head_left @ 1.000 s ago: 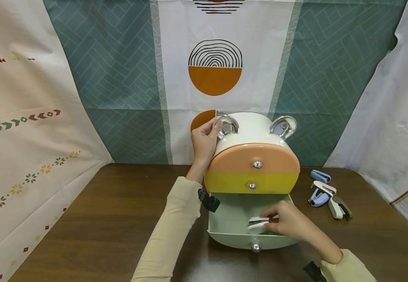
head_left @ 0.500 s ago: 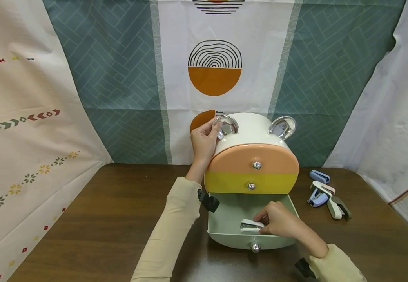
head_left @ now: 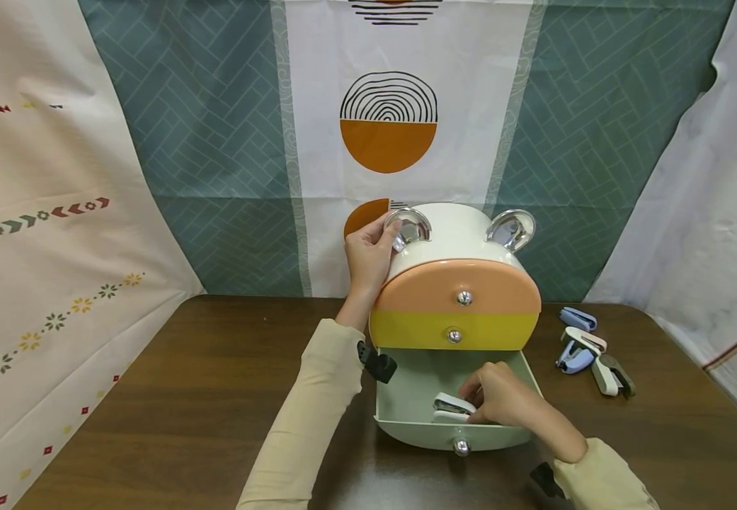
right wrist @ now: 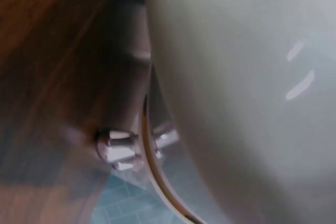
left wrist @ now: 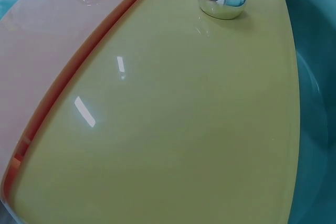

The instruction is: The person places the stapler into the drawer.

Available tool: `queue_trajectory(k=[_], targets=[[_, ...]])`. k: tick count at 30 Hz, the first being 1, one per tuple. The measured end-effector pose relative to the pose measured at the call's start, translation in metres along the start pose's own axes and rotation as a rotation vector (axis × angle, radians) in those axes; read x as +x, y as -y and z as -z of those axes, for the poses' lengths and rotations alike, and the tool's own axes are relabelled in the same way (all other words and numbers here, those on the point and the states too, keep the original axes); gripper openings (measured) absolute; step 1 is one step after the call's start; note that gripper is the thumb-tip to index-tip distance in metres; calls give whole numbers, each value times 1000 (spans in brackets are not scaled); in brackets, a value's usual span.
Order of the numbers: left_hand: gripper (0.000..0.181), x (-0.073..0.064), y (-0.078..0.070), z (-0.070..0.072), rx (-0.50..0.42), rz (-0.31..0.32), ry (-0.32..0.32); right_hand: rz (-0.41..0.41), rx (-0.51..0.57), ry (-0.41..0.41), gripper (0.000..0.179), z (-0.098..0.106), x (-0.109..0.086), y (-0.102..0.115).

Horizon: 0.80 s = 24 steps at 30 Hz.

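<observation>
A small cabinet (head_left: pixel 454 230) with a white body stands on the table. Its silver left ear (head_left: pixel 411 228) is pinched by my left hand (head_left: pixel 369 255), thumb in front and fingers partly hidden behind. The bottom green drawer (head_left: pixel 400 404) is pulled out. Inside it, near its front wall, my right hand (head_left: pixel 502 397) pinches one end of a white stapler (head_left: pixel 452 409), whose other end points left. The orange drawer (head_left: pixel 419 292) and yellow drawer (head_left: pixel 406 331) above are closed. In the left wrist view the yellow drawer (left wrist: pixel 184 108) fills most of the picture; neither wrist view shows the fingers.
On the table (head_left: pixel 215 397), right of the cabinet, several small staplers lie close together: a blue stapler (head_left: pixel 578 319) at the back and a white and grey-green stapler (head_left: pixel 612 375) nearest. A patterned cloth (head_left: pixel 387 248) hangs behind the table.
My right hand has moved left within the green drawer, carrying the white stapler a little left and toward the front wall, mostly in the first half second. My left hand has stayed on the ear.
</observation>
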<state>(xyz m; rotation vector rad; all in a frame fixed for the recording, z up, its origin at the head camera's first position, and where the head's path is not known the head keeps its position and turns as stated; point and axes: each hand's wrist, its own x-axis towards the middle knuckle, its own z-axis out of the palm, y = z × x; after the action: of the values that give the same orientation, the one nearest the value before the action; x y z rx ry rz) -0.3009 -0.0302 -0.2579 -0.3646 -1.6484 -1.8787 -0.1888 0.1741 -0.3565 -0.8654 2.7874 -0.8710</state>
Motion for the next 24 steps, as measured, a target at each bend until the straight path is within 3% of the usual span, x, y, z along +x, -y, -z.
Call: queue_trajectory(k=[4,8,13,18,24], targets=[[27,0,-1,-1,1,2,4,20,28,-26,31,10,-7,0],[26,0,-1,-1,7,-6,0,-10,73,-57,37,26,-17,1],[27,0,0,-1,11,-9,1,-53,36,-125,40,48,-32,2],[27,0,-1,0,6,-2,0,-104,24,-251,38,65,-49,-4],[28,0,0,0,-1,-4,1,-175,-29,-397,37,83,-65,-31]])
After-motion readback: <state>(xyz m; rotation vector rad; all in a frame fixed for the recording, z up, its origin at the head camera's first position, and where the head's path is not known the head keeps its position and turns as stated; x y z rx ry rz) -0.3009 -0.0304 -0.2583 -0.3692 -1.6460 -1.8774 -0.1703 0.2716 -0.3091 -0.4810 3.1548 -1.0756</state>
